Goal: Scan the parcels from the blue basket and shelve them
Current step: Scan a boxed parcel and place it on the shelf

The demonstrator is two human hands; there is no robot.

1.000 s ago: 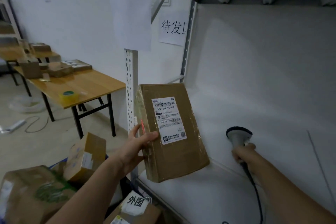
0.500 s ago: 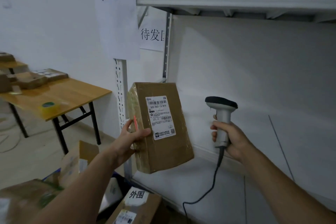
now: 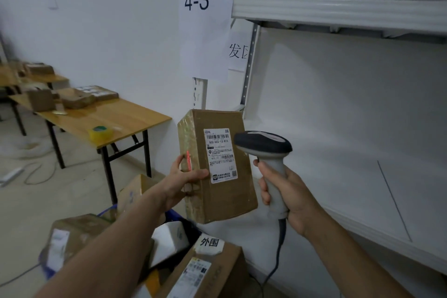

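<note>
Parcel is gripped upright by curled fingers of left hand, label faced out to be read by scanner, fist-gripped in right hand just beside parcel.

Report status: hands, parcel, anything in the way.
Left hand grips parcel upright, label toward camera. Right hand holds scanner, head beside the label. Nothing covers the barcode.

White label on the brown cardboard parcel in your left hand: "502-602-12-815". White paper sheet above that grip: "4-3". White tag below it: "外围".
</note>
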